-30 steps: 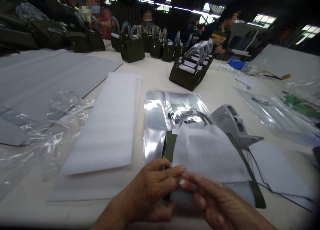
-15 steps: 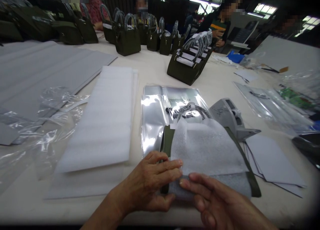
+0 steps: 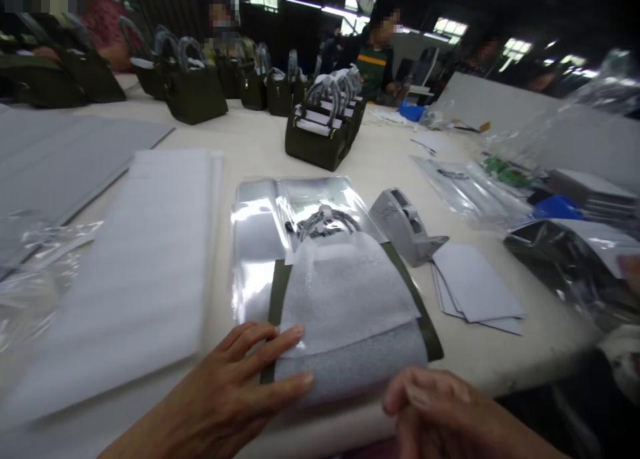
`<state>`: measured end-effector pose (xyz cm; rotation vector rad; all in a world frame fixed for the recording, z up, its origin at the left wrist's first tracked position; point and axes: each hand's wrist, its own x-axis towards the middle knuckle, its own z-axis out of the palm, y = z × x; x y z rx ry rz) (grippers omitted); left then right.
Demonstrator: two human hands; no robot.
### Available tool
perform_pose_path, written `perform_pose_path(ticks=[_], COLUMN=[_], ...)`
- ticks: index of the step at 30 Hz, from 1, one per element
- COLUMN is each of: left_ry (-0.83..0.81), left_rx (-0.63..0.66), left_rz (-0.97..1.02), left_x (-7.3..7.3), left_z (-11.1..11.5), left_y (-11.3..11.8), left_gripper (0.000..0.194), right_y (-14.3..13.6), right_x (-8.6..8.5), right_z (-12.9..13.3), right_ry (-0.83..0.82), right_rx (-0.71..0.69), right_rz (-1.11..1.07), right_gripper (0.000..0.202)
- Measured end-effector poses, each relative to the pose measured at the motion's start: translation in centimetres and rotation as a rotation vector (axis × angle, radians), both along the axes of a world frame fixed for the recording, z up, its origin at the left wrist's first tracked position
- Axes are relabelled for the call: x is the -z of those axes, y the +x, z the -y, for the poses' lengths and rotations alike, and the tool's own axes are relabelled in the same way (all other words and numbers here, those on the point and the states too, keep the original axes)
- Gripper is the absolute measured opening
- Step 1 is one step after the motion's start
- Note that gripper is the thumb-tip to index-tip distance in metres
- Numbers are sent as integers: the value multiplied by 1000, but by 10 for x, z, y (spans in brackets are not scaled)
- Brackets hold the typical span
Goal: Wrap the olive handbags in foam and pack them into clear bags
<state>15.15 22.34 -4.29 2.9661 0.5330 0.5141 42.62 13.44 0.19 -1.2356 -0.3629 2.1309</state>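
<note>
Head view, clock directions taken from the middle of the green bag:
- The bag lies at the near edge of the table, its wrapped handles toward 12 o'clock, a white sheet over its front.
- At 8 o'clock, the left hand has its fingers spread, fingertips on the sheet's lower left part, gripping nothing.
- At 5 o'clock, the right hand has its fingers loosely curled near the bag's lower edge; I cannot tell whether they pinch anything.
- Glossy clear sleeves reach from 10 to 12 o'clock, partly under the bag.
- A grey tape dispenser, as far as the blur lets me judge, sits at 1 o'clock.
- White cards lie at 3 o'clock; pale foam sheets, at 9.
</note>
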Motion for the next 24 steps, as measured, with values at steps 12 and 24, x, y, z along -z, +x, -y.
perform_pose_path(ticks=[12,24], left_ry=[141,84], left_rx=[-94,-158], left_rz=[119,118], left_x=[12,-28], left_z=[9,0], left_y=[4,35], left_gripper=[44,30], right_y=[100,110], right_x=[12,36], right_z=[-37,-36], right_ry=[910,1746], right_rx=[-92,-194], right_rz=[1172,1442], right_gripper=[20,25])
